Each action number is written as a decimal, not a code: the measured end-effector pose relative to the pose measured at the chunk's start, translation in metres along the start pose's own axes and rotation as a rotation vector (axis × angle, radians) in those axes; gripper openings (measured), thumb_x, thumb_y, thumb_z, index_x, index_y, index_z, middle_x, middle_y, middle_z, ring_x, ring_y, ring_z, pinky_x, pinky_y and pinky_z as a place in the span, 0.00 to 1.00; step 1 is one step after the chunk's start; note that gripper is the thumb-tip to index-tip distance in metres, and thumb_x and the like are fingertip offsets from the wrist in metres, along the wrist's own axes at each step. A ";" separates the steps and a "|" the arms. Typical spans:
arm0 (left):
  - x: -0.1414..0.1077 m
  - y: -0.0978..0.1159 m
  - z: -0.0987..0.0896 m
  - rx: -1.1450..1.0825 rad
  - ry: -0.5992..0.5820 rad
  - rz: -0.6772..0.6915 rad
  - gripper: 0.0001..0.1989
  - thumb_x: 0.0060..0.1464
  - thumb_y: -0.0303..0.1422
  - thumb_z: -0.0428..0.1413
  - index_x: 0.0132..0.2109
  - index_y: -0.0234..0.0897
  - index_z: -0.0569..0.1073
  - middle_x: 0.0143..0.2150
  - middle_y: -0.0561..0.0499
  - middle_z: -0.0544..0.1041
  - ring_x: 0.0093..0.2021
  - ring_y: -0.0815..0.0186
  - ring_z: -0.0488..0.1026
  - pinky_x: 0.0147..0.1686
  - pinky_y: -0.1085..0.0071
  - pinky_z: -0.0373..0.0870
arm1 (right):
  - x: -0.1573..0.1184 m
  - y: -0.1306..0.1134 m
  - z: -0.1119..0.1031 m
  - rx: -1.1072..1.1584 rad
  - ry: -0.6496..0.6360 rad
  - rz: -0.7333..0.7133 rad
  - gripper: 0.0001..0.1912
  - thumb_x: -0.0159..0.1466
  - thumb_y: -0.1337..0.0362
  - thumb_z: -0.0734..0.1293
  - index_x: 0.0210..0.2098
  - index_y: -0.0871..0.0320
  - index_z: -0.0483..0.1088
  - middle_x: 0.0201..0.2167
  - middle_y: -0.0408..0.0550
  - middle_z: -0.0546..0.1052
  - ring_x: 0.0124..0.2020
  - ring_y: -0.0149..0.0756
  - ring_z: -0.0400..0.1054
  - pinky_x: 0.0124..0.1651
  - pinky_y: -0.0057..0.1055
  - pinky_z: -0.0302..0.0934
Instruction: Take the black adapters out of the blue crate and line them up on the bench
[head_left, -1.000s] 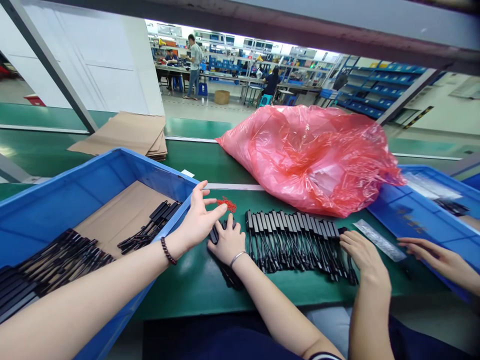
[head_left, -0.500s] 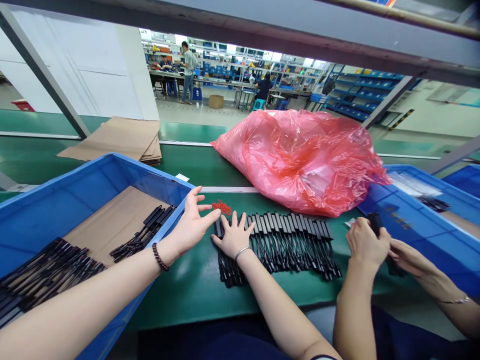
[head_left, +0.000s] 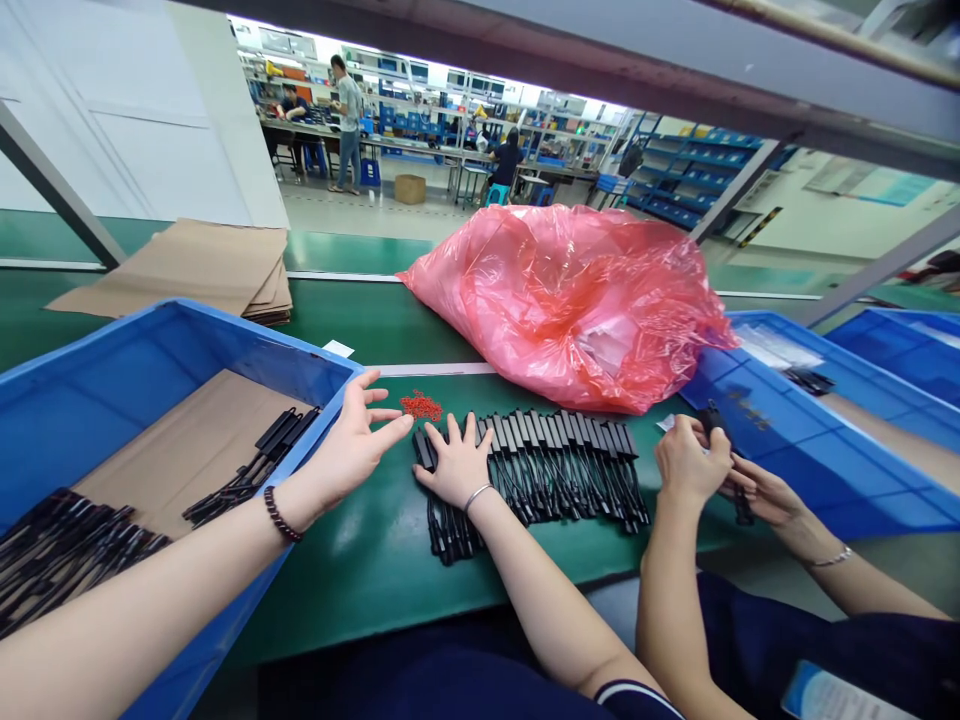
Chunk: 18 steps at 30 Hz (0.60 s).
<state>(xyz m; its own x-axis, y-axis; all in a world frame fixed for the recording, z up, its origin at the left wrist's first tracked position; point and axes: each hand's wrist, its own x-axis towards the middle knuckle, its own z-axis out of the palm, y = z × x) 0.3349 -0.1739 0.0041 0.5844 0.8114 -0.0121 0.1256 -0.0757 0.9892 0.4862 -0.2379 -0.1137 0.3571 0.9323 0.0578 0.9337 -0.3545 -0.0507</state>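
A long row of black cabled modules [head_left: 559,460] lies side by side on the green bench, their cables toward me. Spread flat over the left end of that row is my right hand [head_left: 457,465], fingers apart and touching the modules. My left hand [head_left: 356,445] hovers just left of the row, by the blue bin's rim, with fingers extended and nothing in them. Just beyond my hands is a small pile of red rings [head_left: 421,405]. More black cabled modules [head_left: 281,445] lie on cardboard inside the left blue bin [head_left: 300,350].
A pink plastic bag [head_left: 570,300] sits behind the row. Cardboard sheets [head_left: 202,265] are stacked at back left. On the right, a co-worker's hands [head_left: 697,460] hold a black module beside another blue bin [head_left: 825,470]. A metal shelf beam crosses overhead.
The view has shifted, so the bench appears further left. My hands keep nearly the same pose over the row. The co-worker's hands have turned the black module they hold.
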 end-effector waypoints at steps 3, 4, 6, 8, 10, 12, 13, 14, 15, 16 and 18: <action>0.000 0.006 -0.002 -0.068 0.037 -0.006 0.35 0.48 0.39 0.57 0.59 0.43 0.49 0.57 0.41 0.55 0.50 0.62 0.66 0.48 0.58 0.66 | 0.001 0.006 -0.001 -0.018 -0.011 -0.006 0.39 0.54 0.40 0.59 0.62 0.44 0.49 0.64 0.52 0.47 0.63 0.61 0.27 0.54 0.63 0.22; 0.001 0.012 -0.006 -0.108 0.064 -0.004 0.35 0.48 0.38 0.58 0.59 0.43 0.49 0.57 0.41 0.56 0.50 0.62 0.66 0.48 0.58 0.66 | 0.001 0.008 0.000 -0.028 -0.012 -0.009 0.39 0.54 0.40 0.59 0.62 0.45 0.49 0.64 0.52 0.47 0.63 0.62 0.28 0.54 0.63 0.23; 0.005 0.029 -0.020 -0.178 0.115 0.050 0.31 0.49 0.38 0.57 0.57 0.41 0.53 0.56 0.42 0.59 0.50 0.61 0.66 0.47 0.59 0.67 | 0.001 0.013 0.001 -0.053 -0.011 -0.012 0.39 0.55 0.40 0.59 0.62 0.45 0.49 0.63 0.53 0.48 0.63 0.62 0.29 0.54 0.64 0.25; 0.013 0.048 -0.044 -0.147 0.153 0.194 0.25 0.51 0.38 0.54 0.54 0.38 0.59 0.53 0.43 0.63 0.50 0.61 0.65 0.46 0.61 0.67 | 0.002 0.019 0.005 -0.089 -0.003 -0.008 0.38 0.55 0.41 0.59 0.62 0.44 0.49 0.63 0.53 0.49 0.63 0.62 0.30 0.54 0.64 0.27; 0.023 0.060 -0.076 0.079 0.183 0.359 0.20 0.51 0.38 0.53 0.50 0.35 0.64 0.50 0.44 0.66 0.48 0.62 0.66 0.47 0.63 0.66 | 0.003 0.026 0.009 -0.128 0.013 -0.004 0.37 0.56 0.42 0.58 0.62 0.44 0.50 0.63 0.52 0.50 0.63 0.61 0.31 0.54 0.63 0.30; 0.031 0.057 -0.112 0.442 0.187 0.386 0.19 0.49 0.38 0.53 0.47 0.34 0.68 0.46 0.44 0.70 0.46 0.61 0.68 0.48 0.63 0.64 | 0.004 0.033 0.014 -0.164 0.034 -0.012 0.35 0.56 0.41 0.57 0.61 0.43 0.50 0.62 0.51 0.51 0.63 0.60 0.32 0.53 0.63 0.32; 0.033 0.049 -0.129 0.624 0.165 0.320 0.19 0.48 0.39 0.54 0.46 0.33 0.70 0.45 0.44 0.71 0.45 0.60 0.68 0.49 0.63 0.63 | 0.005 0.036 0.017 -0.181 0.045 -0.017 0.35 0.56 0.41 0.57 0.61 0.43 0.51 0.62 0.51 0.51 0.63 0.60 0.33 0.53 0.62 0.33; 0.033 0.038 -0.143 0.771 0.127 0.210 0.20 0.46 0.39 0.55 0.45 0.32 0.71 0.44 0.43 0.72 0.45 0.58 0.68 0.49 0.62 0.62 | 0.005 0.039 0.019 -0.199 0.055 -0.020 0.35 0.56 0.41 0.56 0.61 0.43 0.51 0.62 0.51 0.51 0.63 0.60 0.34 0.53 0.62 0.34; 0.032 0.024 -0.153 0.874 0.075 0.071 0.22 0.45 0.40 0.55 0.45 0.31 0.71 0.45 0.41 0.72 0.45 0.55 0.69 0.49 0.62 0.62 | 0.005 0.042 0.020 -0.216 0.064 -0.023 0.35 0.57 0.42 0.56 0.61 0.42 0.51 0.62 0.51 0.52 0.63 0.60 0.35 0.53 0.62 0.35; 0.030 0.008 -0.161 0.937 0.027 -0.070 0.25 0.44 0.42 0.56 0.47 0.29 0.70 0.46 0.38 0.72 0.46 0.53 0.68 0.49 0.61 0.62 | 0.005 0.044 0.022 -0.231 0.071 -0.026 0.34 0.57 0.42 0.56 0.61 0.42 0.51 0.62 0.51 0.52 0.62 0.59 0.36 0.53 0.62 0.35; 0.025 -0.025 -0.165 0.990 -0.072 -0.266 0.36 0.40 0.46 0.58 0.53 0.27 0.65 0.51 0.34 0.68 0.50 0.49 0.66 0.49 0.60 0.61 | 0.005 0.047 0.024 -0.247 0.084 -0.034 0.35 0.56 0.42 0.56 0.61 0.42 0.51 0.61 0.51 0.52 0.62 0.59 0.37 0.53 0.62 0.36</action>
<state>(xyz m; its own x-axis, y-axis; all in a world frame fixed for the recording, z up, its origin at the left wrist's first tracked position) 0.2142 -0.0555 0.0035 0.4837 0.8375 -0.2542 0.8439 -0.3691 0.3893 0.5315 -0.2479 -0.1399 0.3169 0.9384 0.1380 0.9197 -0.3396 0.1969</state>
